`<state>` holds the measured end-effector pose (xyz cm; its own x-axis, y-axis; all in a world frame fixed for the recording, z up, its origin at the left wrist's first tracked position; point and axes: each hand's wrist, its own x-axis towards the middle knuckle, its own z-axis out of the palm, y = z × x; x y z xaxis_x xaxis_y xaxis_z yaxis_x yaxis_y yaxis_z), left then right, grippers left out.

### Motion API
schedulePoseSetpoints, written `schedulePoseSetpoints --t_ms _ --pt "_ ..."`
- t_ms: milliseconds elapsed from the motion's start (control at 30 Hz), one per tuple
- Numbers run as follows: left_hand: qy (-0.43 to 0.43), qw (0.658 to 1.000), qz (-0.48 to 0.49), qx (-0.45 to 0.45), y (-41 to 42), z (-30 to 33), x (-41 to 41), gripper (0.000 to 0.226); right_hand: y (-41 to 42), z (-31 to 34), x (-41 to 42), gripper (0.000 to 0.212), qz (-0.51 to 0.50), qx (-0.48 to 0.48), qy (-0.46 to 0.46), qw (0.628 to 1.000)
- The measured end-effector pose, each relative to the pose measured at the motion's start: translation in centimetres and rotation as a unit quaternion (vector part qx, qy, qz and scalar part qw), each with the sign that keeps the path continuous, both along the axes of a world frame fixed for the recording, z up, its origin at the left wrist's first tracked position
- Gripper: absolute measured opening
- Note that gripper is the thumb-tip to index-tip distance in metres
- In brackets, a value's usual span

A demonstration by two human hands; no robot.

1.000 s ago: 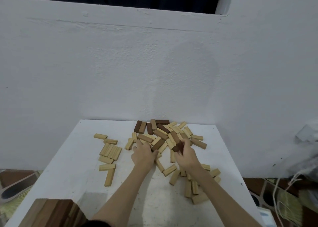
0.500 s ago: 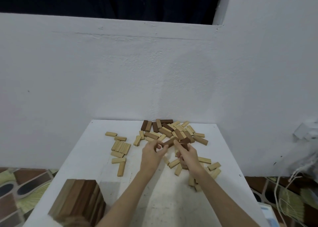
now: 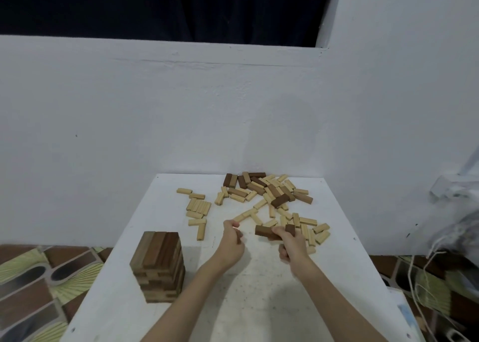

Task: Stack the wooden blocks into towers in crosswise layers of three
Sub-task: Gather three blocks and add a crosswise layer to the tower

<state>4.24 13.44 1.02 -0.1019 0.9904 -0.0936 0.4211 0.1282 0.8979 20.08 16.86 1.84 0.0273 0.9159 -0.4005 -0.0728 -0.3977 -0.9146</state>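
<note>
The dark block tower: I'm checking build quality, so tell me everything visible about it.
The dark block tower stands upright near the white table's left edge, close to the camera. It is built of brown wooden blocks; its top layer shows three laid side by side, and the layers below look crosswise. The sides look fairly flush. Neither hand touches it, and it stands apart from the loose blocks.

Bare counter (image 3: 259,290) lies open in the near middle, between the two forearms and out to the right edge. A block tower (image 3: 158,266) stands upright at the near left, barring a low sweep there. Loose blocks (image 3: 269,194) crowd the far middle and right, with a smaller cluster (image 3: 197,209) to their left. The wall (image 3: 181,121) closes the far side.
</note>
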Motion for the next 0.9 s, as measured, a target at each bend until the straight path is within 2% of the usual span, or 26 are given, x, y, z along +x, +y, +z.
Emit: schedulePoseSetpoints --t_ms 133,233,333,433,633,733,900 --pt "-0.006 1.000 0.026 0.008 -0.8 -0.3 -0.7 0.042 -1.4 -1.1 0.5 0.006 0.024 0.005 -0.034 0.999" --pt "0.001 0.999 0.051 -0.009 -0.6 -0.6 -1.5 0.036 -2.1 -1.7 0.5 0.006 0.089 0.019 -0.076 0.993" --pt "0.049 0.998 0.032 -0.014 -0.8 -1.0 -1.6 0.025 -2.7 -2.2 0.1 0.011 0.144 0.032 -0.116 0.982" --pt "0.079 0.997 0.011 -0.006 -1.2 -1.8 -1.4 0.024 -3.3 -2.8 -0.1 0.019 0.174 0.036 -0.147 0.973" --pt "0.040 0.999 0.005 -0.009 -1.5 -2.7 -0.7 0.025 -4.3 -3.1 -0.4 0.025 0.195 0.096 -0.223 0.950" --pt "0.046 0.999 0.002 -0.008 -1.7 -3.2 -0.2 0.026 -4.6 -3.3 -0.3 0.031 0.196 0.102 -0.251 0.942" --pt "0.060 0.998 -0.019 -0.017 -2.0 -3.0 -0.4 0.028 -4.3 -3.5 0.1 0.029 0.190 0.119 -0.276 0.935"
